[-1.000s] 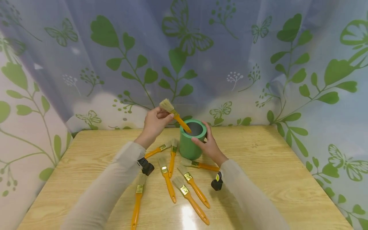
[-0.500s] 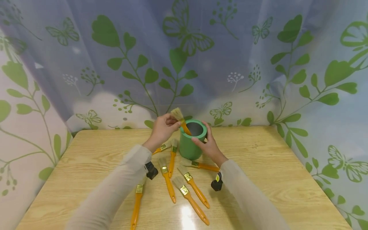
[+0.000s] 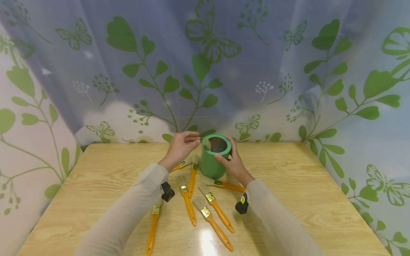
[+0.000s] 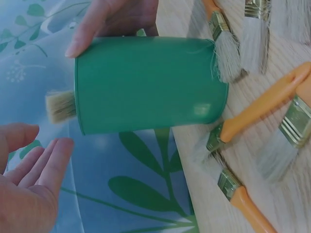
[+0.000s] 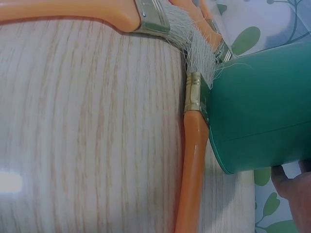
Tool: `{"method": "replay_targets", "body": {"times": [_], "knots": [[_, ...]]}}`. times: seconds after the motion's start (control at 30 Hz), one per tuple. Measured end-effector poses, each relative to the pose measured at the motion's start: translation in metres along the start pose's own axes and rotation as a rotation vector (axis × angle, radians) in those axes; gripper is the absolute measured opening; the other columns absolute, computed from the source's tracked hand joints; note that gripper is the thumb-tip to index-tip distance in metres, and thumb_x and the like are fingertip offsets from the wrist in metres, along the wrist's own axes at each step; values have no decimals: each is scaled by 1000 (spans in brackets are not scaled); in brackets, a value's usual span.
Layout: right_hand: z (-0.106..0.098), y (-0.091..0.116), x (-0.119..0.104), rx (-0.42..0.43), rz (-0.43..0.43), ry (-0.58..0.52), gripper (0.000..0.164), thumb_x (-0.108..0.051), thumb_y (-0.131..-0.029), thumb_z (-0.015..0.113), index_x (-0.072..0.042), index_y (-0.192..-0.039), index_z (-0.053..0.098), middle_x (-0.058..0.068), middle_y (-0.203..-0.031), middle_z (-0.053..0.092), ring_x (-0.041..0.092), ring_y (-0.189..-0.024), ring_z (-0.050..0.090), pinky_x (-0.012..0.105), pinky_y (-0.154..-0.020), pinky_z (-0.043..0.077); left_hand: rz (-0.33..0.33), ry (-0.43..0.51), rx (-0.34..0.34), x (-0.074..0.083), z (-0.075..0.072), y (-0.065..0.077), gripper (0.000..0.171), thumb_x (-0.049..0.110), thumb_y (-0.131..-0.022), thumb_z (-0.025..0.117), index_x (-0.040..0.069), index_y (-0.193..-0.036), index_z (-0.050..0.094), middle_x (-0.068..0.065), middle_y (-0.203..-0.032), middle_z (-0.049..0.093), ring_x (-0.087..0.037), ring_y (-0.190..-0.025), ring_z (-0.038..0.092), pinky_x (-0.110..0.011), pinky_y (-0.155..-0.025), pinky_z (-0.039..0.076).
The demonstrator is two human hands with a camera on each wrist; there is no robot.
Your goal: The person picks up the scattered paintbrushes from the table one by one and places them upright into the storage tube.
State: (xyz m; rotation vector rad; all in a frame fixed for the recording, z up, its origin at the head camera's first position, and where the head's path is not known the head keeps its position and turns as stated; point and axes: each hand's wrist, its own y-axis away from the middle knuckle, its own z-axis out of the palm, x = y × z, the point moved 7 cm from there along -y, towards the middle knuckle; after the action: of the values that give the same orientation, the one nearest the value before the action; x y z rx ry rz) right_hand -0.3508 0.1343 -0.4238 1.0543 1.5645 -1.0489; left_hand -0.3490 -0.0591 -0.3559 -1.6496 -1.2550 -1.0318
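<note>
A green cylindrical container (image 3: 213,165) stands near the back of the table in the head view. My right hand (image 3: 236,163) holds it from the right side, thumb at the front of the rim and fingers round the far side. One paintbrush (image 4: 60,107) is inside it, and only its pale bristles show past the rim in the left wrist view. Just left of the rim is my left hand (image 3: 180,147), its fingers loosely bent and apart from those bristles, with nothing in them. The brush's handle is hidden in the container.
Several orange-handled paintbrushes lie scattered on the wooden table (image 3: 288,199). One brush (image 3: 229,185) lies crosswise right before the container, and another brush (image 3: 193,174) is close on its left. A patterned curtain (image 3: 243,71) hangs behind the table.
My left hand moved right with the paintbrush, which slid handle first down into the container; the hand has let go of it. The right hand has stayed on the container.
</note>
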Motion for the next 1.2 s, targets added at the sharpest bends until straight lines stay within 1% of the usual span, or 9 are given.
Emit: {"method": "replay_targets", "body": {"times": [0.13, 0.3, 0.4, 0.53, 0.7, 0.83, 0.97, 1.07, 1.2], "knots": [[-1, -1, 5, -2, -7, -24, 80, -17, -94, 61, -28, -153, 7, 14, -154, 20, 34, -141, 23, 61, -110, 26, -26, -8, 7, -11, -6, -1, 35, 17, -94, 62, 7, -128, 59, -11, -123, 64, -26, -114, 60, -37, -93, 52], [-2, -1, 6, 1, -9, -38, 80, -19, -94, 62, -30, -153, 9, 13, -154, 22, 33, -142, 22, 61, -110, 25, -45, -21, 29, -23, -16, -1, 37, 16, -95, 62, 3, -129, 57, -14, -123, 64, -27, -114, 60, -37, -93, 52], [-2, 1, 3, 0, -3, -36, 79, -17, -94, 60, -29, -153, 8, 13, -154, 21, 33, -142, 22, 61, -110, 26, -54, -29, 37, -31, -24, 0, 39, 14, -95, 61, 2, -131, 56, -16, -124, 62, -29, -114, 60, -38, -94, 51], [0, 4, -4, -4, -3, -25, 79, -15, -95, 59, -26, -153, 6, 15, -154, 21, 34, -141, 22, 61, -110, 26, -72, -53, 47, -44, -33, 2, 39, 15, -95, 61, 2, -132, 55, -16, -126, 61, -29, -114, 59, -38, -94, 51], [0, 6, -9, -10, -12, -3, 79, -14, -95, 58, -23, -154, 5, 17, -153, 21, 35, -141, 23, 60, -109, 27, -114, -103, 56, -57, -41, 6, 41, 16, -95, 61, 1, -132, 55, -17, -127, 60, -30, -115, 58, -41, -95, 50], [1, 4, -7, -15, -15, 8, 79, -15, -95, 58, -23, -154, 5, 17, -153, 21, 35, -140, 24, 60, -109, 30, -159, -134, 47, -69, -44, 7, 43, 16, -94, 62, -2, -133, 53, -20, -129, 58, -33, -118, 56, -43, -96, 49], [-1, 2, -4, -10, -31, -10, 80, -17, -95, 59, -23, -153, 6, 17, -153, 21, 36, -140, 25, 60, -108, 31, -228, -71, 20, -85, -43, 7, 46, 14, -94, 62, -4, -135, 50, -24, -133, 53, -36, -123, 51, -45, -101, 45], [-2, -1, 4, -2, -33, -23, 81, -19, -94, 61, -27, -153, 7, 14, -154, 21, 35, -140, 25, 61, -107, 31, -278, -20, -3, -97, -41, 10, 49, 12, -94, 62, -6, -137, 46, -26, -136, 50, -38, -125, 48, -46, -104, 42], [-4, -6, 17, 16, -36, -1, 80, -21, -94, 61, -33, -152, 8, 10, -154, 21, 32, -141, 24, 60, -107, 31, -298, -35, -25, -109, -36, 12, 51, 9, -93, 63, -10, -136, 45, -28, -135, 50, -40, -124, 48, -46, -103, 43]]}}
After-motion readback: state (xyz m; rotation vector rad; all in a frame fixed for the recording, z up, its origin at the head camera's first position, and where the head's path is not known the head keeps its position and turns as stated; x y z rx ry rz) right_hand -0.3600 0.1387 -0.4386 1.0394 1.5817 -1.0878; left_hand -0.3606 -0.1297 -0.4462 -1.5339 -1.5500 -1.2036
